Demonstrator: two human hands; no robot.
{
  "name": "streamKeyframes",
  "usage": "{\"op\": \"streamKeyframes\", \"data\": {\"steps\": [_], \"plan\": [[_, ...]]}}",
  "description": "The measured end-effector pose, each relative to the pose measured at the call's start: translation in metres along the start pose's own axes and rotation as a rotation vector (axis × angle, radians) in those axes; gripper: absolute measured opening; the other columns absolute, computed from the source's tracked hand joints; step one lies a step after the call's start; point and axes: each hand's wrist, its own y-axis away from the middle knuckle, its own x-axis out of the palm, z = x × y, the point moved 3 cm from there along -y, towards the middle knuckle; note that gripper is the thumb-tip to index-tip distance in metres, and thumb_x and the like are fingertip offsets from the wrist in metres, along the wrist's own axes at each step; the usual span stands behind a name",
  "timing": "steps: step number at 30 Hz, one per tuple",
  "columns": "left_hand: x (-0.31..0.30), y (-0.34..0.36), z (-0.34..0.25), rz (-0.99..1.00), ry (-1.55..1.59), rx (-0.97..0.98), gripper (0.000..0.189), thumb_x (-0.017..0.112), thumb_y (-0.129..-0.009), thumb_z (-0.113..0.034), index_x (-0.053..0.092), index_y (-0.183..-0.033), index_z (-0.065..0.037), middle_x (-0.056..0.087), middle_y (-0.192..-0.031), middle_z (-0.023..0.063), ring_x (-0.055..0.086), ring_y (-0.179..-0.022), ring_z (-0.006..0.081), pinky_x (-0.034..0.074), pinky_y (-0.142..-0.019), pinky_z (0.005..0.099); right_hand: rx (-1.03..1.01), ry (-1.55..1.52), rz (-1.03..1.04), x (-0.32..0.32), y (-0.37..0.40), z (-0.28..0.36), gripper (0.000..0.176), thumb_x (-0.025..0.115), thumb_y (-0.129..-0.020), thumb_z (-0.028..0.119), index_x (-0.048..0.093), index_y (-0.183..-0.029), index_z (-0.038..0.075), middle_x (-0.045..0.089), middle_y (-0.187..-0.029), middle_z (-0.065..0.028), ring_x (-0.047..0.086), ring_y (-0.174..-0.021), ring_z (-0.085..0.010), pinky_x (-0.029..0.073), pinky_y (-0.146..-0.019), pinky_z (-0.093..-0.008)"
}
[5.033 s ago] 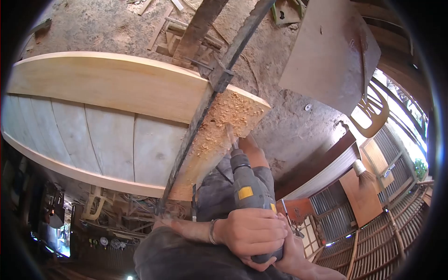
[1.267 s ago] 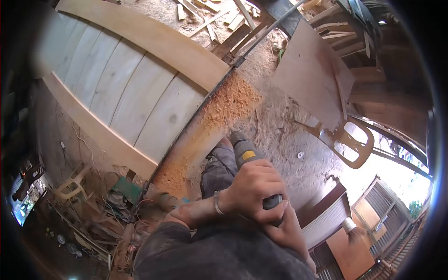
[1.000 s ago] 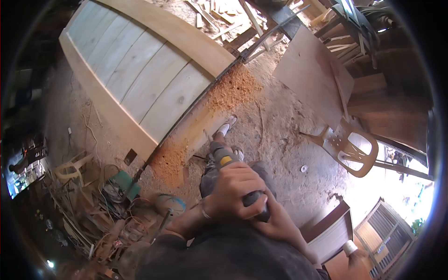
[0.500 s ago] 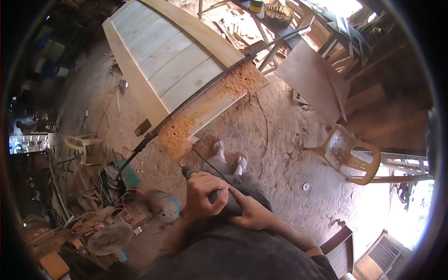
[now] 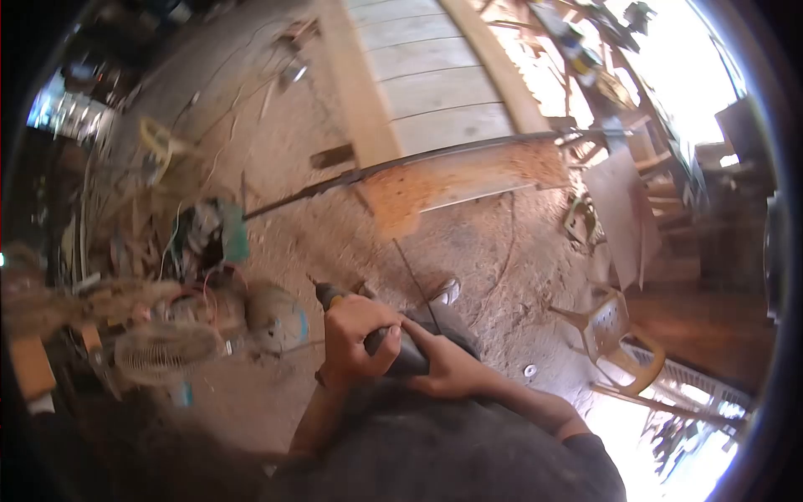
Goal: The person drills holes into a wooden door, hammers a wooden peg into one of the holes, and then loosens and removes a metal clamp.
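A dark power drill (image 5: 407, 358) with a yellow band is held close to my body, and its thin bit points up and left. My left hand (image 5: 358, 336) wraps around the front part of the drill. Against the rear of its body rests my right hand (image 5: 452, 366), the fingers closed on it and partly hidden. Beyond the drill lies a wooden panel (image 5: 431, 71) of pale boards inside a lighter frame. A long dark bar (image 5: 335, 181) crosses its near end. Orange-brown wood shavings (image 5: 397, 197) cover the end rail, which has small dark holes.
A cord (image 5: 414, 276) runs across the dirt floor toward me. At left are a fan (image 5: 167, 350) and cluttered scraps. On the right stand a plastic chair (image 5: 612, 335) and a leaning brown board (image 5: 623, 222). My feet are just below the panel.
My view has swung, so the panel and bar sit further right and higher and the chair lower. The drill's nose and bit now show clearly; both hands keep the same grip.
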Motion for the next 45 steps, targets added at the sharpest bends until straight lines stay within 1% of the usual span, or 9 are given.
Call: {"op": "streamKeyframes", "data": {"steps": [5,8,12,21,29,35,38,41,45], "plan": [[-0.111,0.044,0.061,-0.201,-0.087,-0.049,0.009,0.065,-0.072,-0.015,0.069,-0.074,-0.007,0.068,-0.07,0.0095,0.064,-0.064,0.0299,0.05,-0.066,0.0386,-0.047,0.089,0.146,0.074,-0.104,0.03,0.098,0.072,-0.072,0.015,0.018,-0.152,-0.005,0.064,-0.107,-0.0331,0.064,-0.101,-0.0445,0.049,-0.089,-0.0414],[-0.173,0.059,0.082,-0.272,-0.142,-0.074,0.01,0.066,-0.072,-0.016,0.068,-0.071,-0.007,0.067,-0.069,0.0083,0.065,-0.063,0.029,0.05,-0.065,0.0382,-0.006,0.13,0.218,0.109,-0.156,0.048,0.094,0.076,-0.075,0.016,0.024,-0.151,-0.004,0.06,-0.126,-0.026,0.059,-0.119,-0.0328,0.045,-0.1,-0.0374],[-0.233,0.056,0.099,-0.333,-0.213,-0.069,0.011,0.068,-0.071,-0.018,0.066,-0.067,-0.008,0.067,-0.067,0.0072,0.066,-0.063,0.0279,0.05,-0.065,0.0374,-0.103,0.126,0.258,0.14,-0.212,0.068,0.094,0.073,-0.074,0.018,0.023,-0.15,-0.007,0.065,-0.107,-0.028,0.067,-0.101,-0.0362,0.05,-0.088,-0.0385],[-0.328,0.007,0.147,-0.323,-0.42,-0.101,0.017,0.071,-0.068,-0.024,0.062,-0.062,-0.01,0.063,-0.062,0.005,0.064,-0.061,0.0249,0.05,-0.065,0.0356,-0.166,-0.053,0.42,0.158,-0.344,0.094,0.078,0.075,-0.077,0.014,0.036,-0.142,-0.003,0.056,-0.127,-0.0166,0.056,-0.119,-0.0253,0.043,-0.1,-0.036],[-0.437,-0.019,0.178,-0.382,-0.565,-0.124,0.013,0.07,-0.068,-0.019,0.063,-0.061,-0.01,0.063,-0.063,0.0043,0.064,-0.062,0.0246,0.05,-0.064,0.0342,-0.318,-0.174,0.55,0.213,-0.463,0.12,0.065,0.075,-0.076,0.005,0.039,-0.129,-0.007,0.051,-0.119,-0.0141,0.053,-0.114,-0.0228,0.044,-0.094,-0.0342],[-0.537,0.028,0.24,-1.193,-0.396,-0.063,0.017,0.063,-0.086,-0.009,0.067,-0.07,-0.004,0.065,-0.064,0.0068,0.063,-0.06,0.0171,0.047,-0.06,0.031,-0.302,-0.195,0.601,0.271,-0.571,0.155,0.102,0.072,-0.076,0.005,0.008,-0.155,-0.004,0.048,-0.139,-0.0186,0.052,-0.123,-0.0249,0.039,-0.105,-0.0382],[-0.579,0.075,0.275,-1.43,-0.133,-0.506,0.025,0.061,-0.093,-0.015,0.067,-0.075,0.001,0.064,-0.063,0.0073,0.061,-0.06,0.0136,0.047,-0.06,0.0315,-0.187,-0.292,0.602,0.286,-0.608,0.169,0.101,0.069,-0.077,0.0,0.007,-0.156,-0.001,0.05,-0.137,-0.0174,0.058,-0.113,-0.0211,0.045,-0.099,-0.0361],[-0.613,0.097,0.321,-1.498,0.017,-0.7,0.034,0.059,-0.098,-0.026,0.069,-0.08,0.002,0.063,-0.063,0.0054,0.06,-0.063,0.0129,0.048,-0.065,0.0297,-0.221,-0.156,0.582,0.289,-0.649,0.185,0.101,0.069,-0.077,0.0,0.005,-0.156,-0.001,0.052,-0.135,-0.0168,0.059,-0.112,-0.0214,0.045,-0.098,-0.0358],[-0.624,0.073,0.398,-1.162,0.342,-0.687,0.04,0.054,-0.101,-0.039,0.068,-0.102,-0.001,0.065,-0.082,0.003,0.06,-0.076,0.0125,0.047,-0.073,0.0266,-0.234,-0.204,0.524,0.299,-0.698,0.195,0.101,0.07,-0.078,0.005,0.006,-0.155,-0.002,0.051,-0.137,-0.0189,0.06,-0.116,-0.0259,0.046,-0.098,-0.0375]]}}
